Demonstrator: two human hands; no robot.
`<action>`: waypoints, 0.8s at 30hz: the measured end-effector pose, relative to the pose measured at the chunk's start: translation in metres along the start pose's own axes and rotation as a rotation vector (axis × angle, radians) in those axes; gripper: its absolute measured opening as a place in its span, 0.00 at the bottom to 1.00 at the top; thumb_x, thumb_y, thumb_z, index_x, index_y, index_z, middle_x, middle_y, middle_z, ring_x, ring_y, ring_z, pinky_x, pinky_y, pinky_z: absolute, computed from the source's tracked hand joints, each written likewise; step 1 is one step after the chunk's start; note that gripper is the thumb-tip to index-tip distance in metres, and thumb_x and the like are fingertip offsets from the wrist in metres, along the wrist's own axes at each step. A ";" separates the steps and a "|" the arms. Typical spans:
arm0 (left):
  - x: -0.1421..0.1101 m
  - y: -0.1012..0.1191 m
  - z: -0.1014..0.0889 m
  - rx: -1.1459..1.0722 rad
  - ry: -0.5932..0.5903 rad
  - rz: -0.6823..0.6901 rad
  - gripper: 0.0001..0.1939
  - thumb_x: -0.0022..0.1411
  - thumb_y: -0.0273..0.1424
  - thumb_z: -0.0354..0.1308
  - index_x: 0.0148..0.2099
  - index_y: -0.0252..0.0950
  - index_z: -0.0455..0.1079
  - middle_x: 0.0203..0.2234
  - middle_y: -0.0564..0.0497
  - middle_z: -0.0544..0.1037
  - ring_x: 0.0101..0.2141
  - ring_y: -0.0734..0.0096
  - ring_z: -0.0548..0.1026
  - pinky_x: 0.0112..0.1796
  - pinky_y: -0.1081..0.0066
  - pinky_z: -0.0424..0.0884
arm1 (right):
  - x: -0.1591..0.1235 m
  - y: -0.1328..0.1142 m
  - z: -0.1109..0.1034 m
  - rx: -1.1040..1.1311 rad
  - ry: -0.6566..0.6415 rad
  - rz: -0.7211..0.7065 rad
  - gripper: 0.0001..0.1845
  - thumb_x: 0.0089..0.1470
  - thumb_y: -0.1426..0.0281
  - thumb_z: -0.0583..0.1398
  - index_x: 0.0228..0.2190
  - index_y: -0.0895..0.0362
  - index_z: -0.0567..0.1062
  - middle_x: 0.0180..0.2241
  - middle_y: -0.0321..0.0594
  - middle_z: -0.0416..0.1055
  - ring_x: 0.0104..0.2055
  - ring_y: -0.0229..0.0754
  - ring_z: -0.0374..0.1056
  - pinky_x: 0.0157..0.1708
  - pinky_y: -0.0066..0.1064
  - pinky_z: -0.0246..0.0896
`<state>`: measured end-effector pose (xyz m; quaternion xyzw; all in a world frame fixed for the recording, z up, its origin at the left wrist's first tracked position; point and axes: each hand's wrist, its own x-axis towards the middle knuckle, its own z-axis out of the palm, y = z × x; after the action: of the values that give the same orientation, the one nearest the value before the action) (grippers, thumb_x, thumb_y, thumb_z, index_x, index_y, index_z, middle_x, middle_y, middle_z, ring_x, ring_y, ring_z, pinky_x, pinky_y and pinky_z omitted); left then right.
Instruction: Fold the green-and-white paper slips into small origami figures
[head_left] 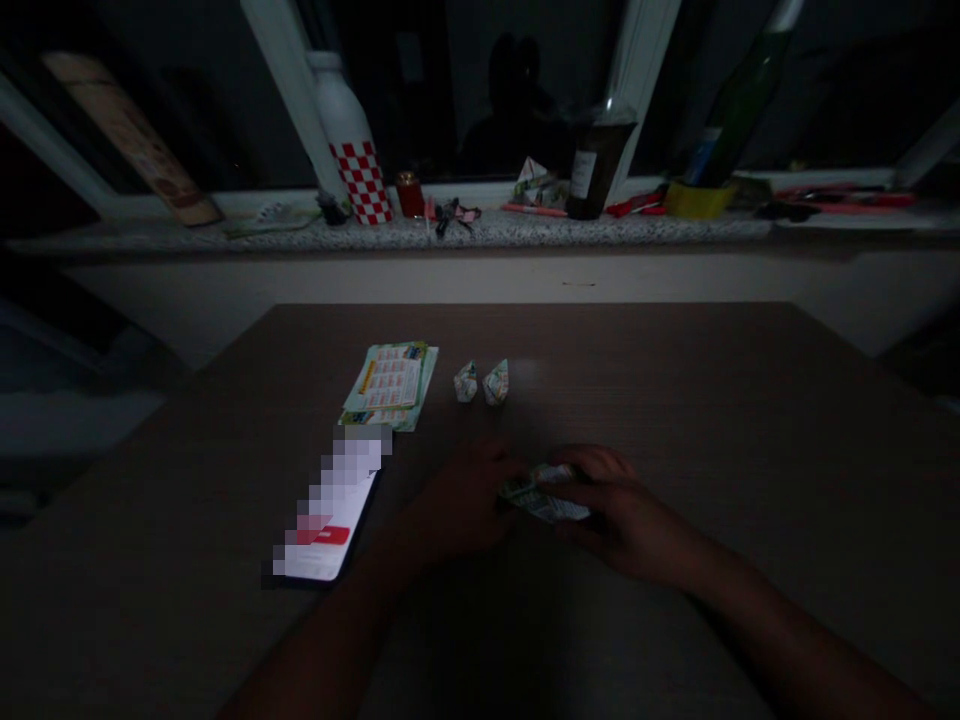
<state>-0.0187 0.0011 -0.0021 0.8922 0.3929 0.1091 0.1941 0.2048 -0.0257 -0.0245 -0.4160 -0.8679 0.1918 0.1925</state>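
1. Phone [322,562], screen lit, lies nr our L forearm on the worktop [720,400].
2. R of phone, btwn our hands: folded paper [555,505]. R hand [626,515] has its fingers bent round it, holding it; L hand [472,500] is at its other end, too dark, can't tell how far open.
3. Just beyond phone: printed sheets [390,385], stacked.
4. Beyond phone, to R: 2 folded pcs [496,384], side by side.
5. Well beyond phone: sill [495,234] w/ checked bottle [360,175].
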 end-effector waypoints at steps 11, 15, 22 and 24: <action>0.006 0.006 0.008 0.068 0.205 0.155 0.07 0.63 0.29 0.52 0.37 0.35 0.72 0.32 0.49 0.75 0.37 0.67 0.70 0.41 0.66 0.64 | -0.001 0.000 -0.004 0.102 0.320 -0.155 0.08 0.56 0.73 0.59 0.39 0.56 0.75 0.34 0.42 0.75 0.39 0.43 0.70 0.42 0.39 0.64; 0.003 0.014 0.007 0.072 0.309 0.206 0.08 0.64 0.31 0.52 0.36 0.35 0.71 0.31 0.50 0.76 0.34 0.68 0.70 0.40 0.66 0.64 | -0.003 -0.003 -0.005 0.070 0.447 -0.262 0.10 0.54 0.76 0.60 0.39 0.56 0.75 0.30 0.40 0.75 0.33 0.42 0.71 0.36 0.37 0.66; 0.000 0.028 0.000 0.128 0.425 0.347 0.06 0.61 0.27 0.53 0.35 0.35 0.71 0.29 0.50 0.77 0.31 0.70 0.70 0.37 0.66 0.64 | -0.005 -0.012 -0.006 -0.026 0.446 -0.336 0.12 0.53 0.78 0.60 0.41 0.57 0.74 0.30 0.41 0.75 0.31 0.42 0.70 0.32 0.37 0.66; -0.001 0.030 -0.001 0.138 0.443 0.353 0.06 0.61 0.27 0.52 0.34 0.35 0.71 0.29 0.50 0.77 0.31 0.70 0.70 0.37 0.66 0.64 | -0.006 -0.013 -0.006 -0.060 0.438 -0.350 0.13 0.52 0.79 0.60 0.41 0.57 0.74 0.30 0.41 0.75 0.31 0.42 0.70 0.33 0.37 0.66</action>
<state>0.0002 -0.0181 0.0121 0.9123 0.2710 0.3064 0.0207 0.2024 -0.0371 -0.0138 -0.2969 -0.8695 0.0357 0.3931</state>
